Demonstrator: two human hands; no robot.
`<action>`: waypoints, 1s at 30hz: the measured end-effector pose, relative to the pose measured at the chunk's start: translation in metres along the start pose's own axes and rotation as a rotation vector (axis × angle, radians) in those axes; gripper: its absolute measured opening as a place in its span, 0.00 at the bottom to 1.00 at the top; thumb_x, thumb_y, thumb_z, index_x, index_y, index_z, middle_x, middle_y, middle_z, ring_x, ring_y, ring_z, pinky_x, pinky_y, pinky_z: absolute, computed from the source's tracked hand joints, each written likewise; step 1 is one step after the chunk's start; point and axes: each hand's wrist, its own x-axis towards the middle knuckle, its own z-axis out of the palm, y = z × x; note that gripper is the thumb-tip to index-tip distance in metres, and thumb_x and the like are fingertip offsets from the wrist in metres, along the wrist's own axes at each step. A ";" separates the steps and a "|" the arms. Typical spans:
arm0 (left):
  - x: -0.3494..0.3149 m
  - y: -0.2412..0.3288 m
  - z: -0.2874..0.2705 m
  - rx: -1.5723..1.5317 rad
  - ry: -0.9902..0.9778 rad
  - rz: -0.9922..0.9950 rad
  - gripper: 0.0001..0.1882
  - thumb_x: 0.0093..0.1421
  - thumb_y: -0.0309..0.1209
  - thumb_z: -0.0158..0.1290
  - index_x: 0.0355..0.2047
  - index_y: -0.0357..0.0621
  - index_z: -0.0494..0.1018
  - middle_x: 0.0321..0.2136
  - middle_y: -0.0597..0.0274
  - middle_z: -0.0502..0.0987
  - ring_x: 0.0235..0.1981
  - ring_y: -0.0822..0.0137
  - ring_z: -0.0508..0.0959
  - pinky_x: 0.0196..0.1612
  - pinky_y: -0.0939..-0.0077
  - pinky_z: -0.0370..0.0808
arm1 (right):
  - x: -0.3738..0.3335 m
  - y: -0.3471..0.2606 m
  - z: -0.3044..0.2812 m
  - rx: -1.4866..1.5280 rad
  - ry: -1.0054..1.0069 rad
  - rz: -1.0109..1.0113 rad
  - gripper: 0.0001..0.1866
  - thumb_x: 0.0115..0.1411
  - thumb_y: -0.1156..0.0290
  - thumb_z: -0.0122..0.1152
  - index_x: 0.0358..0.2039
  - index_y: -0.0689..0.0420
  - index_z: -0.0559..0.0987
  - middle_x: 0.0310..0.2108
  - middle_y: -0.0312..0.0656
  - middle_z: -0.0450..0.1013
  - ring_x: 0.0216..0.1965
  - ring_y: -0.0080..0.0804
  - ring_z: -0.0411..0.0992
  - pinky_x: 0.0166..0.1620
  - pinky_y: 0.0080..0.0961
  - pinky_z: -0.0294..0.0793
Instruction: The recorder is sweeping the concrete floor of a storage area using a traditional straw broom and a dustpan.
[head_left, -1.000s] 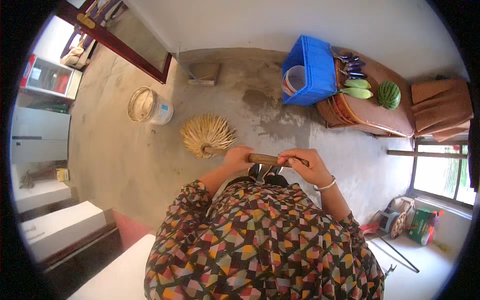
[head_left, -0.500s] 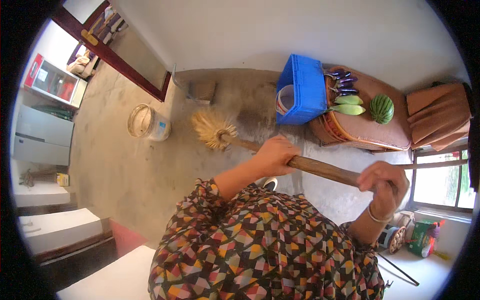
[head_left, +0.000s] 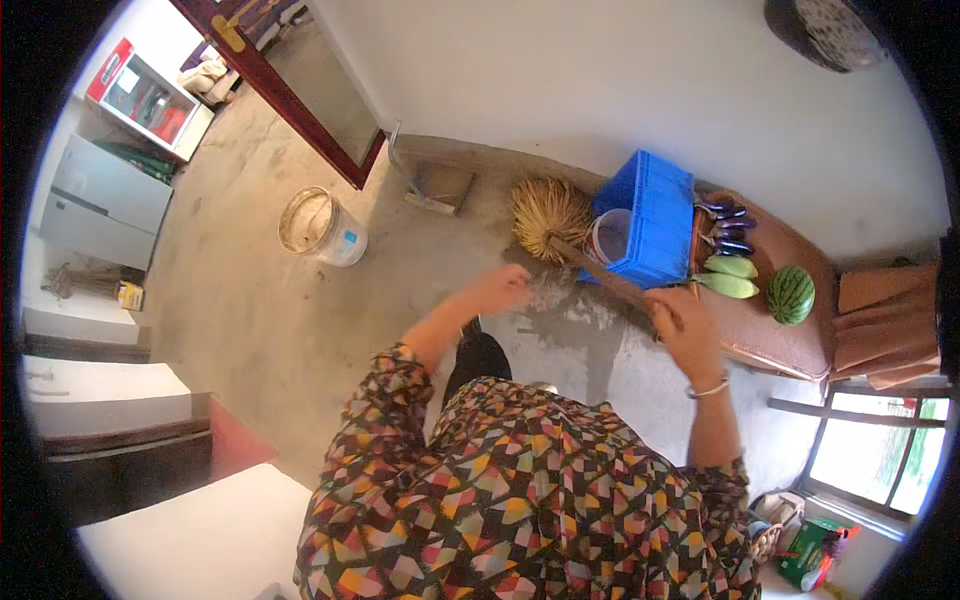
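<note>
A straw broom point(head_left: 545, 208) with a wooden handle point(head_left: 615, 284) slants across the floor in front of me, its bristles fanned out near the wall beside a blue plastic crate point(head_left: 664, 222). My right hand point(head_left: 688, 325) is wrapped round the handle's upper part. To the left of the handle and apart from it hovers my left hand point(head_left: 498, 290), somewhat blurred, its fingers loosely bent with nothing seen in them. The crate lies on its side, with a pale bucket point(head_left: 609, 238) partly inside it.
A brown-topped bench point(head_left: 775, 240) at the right bears purple eggplants point(head_left: 732, 238), green corn ears point(head_left: 728, 284) and a watermelon point(head_left: 791, 295). A dirty white bucket point(head_left: 330, 235) stands at left. By the door point(head_left: 300, 90) lies a long-handled dustpan point(head_left: 440, 188).
My left hand has come off the broom handle. The broom's head has moved right, up against the crate. My right hand has moved left and forward with the handle, and my view has shifted.
</note>
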 end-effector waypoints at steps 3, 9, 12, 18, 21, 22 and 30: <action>-0.012 -0.027 -0.079 0.113 0.175 -0.201 0.27 0.54 0.45 0.56 0.49 0.43 0.69 0.40 0.56 0.77 0.41 0.65 0.76 0.46 0.71 0.71 | 0.044 0.000 -0.031 -0.457 -0.123 0.035 0.13 0.54 0.62 0.58 0.34 0.57 0.79 0.29 0.44 0.76 0.32 0.44 0.74 0.37 0.37 0.72; 0.013 -0.130 -0.250 0.290 0.434 -0.259 0.21 0.55 0.44 0.55 0.44 0.43 0.73 0.38 0.58 0.78 0.41 0.66 0.77 0.47 0.71 0.71 | 0.165 0.006 -0.047 -0.909 -0.559 0.250 0.19 0.46 0.62 0.65 0.39 0.52 0.78 0.29 0.45 0.75 0.34 0.45 0.74 0.36 0.40 0.71; 0.064 -0.169 -0.316 0.035 0.534 -0.186 0.20 0.57 0.44 0.52 0.43 0.43 0.73 0.37 0.56 0.78 0.41 0.62 0.77 0.46 0.70 0.72 | 0.215 0.001 -0.038 -1.065 -0.687 0.315 0.21 0.43 0.61 0.68 0.40 0.51 0.77 0.27 0.45 0.75 0.33 0.45 0.74 0.36 0.41 0.71; 0.142 -0.185 -0.408 0.368 0.564 -0.215 0.22 0.56 0.45 0.52 0.42 0.38 0.72 0.33 0.51 0.78 0.40 0.53 0.77 0.45 0.64 0.71 | 0.300 0.013 -0.019 -1.234 -0.912 0.457 0.22 0.42 0.63 0.68 0.40 0.50 0.75 0.29 0.48 0.73 0.34 0.46 0.73 0.37 0.41 0.71; 0.187 -0.171 -0.422 0.609 0.513 -0.323 0.25 0.55 0.44 0.53 0.48 0.38 0.68 0.39 0.49 0.75 0.44 0.49 0.74 0.48 0.60 0.69 | 0.322 0.007 -0.010 -1.321 -0.948 0.354 0.22 0.42 0.59 0.69 0.37 0.55 0.76 0.27 0.49 0.74 0.31 0.45 0.74 0.34 0.40 0.74; 0.195 -0.181 -0.423 0.601 0.501 -0.332 0.25 0.55 0.44 0.53 0.48 0.38 0.68 0.39 0.49 0.75 0.44 0.49 0.74 0.48 0.60 0.69 | 0.333 0.006 -0.005 -1.322 -0.966 0.354 0.22 0.42 0.59 0.69 0.37 0.55 0.76 0.27 0.49 0.74 0.31 0.45 0.74 0.34 0.40 0.74; 0.243 -0.238 -0.410 0.302 0.506 -0.577 0.33 0.56 0.42 0.53 0.58 0.43 0.56 0.50 0.43 0.68 0.50 0.50 0.71 0.50 0.57 0.68 | 0.342 0.065 -0.036 -1.180 -0.756 0.324 0.15 0.46 0.68 0.62 0.35 0.56 0.73 0.27 0.51 0.71 0.32 0.52 0.71 0.35 0.43 0.69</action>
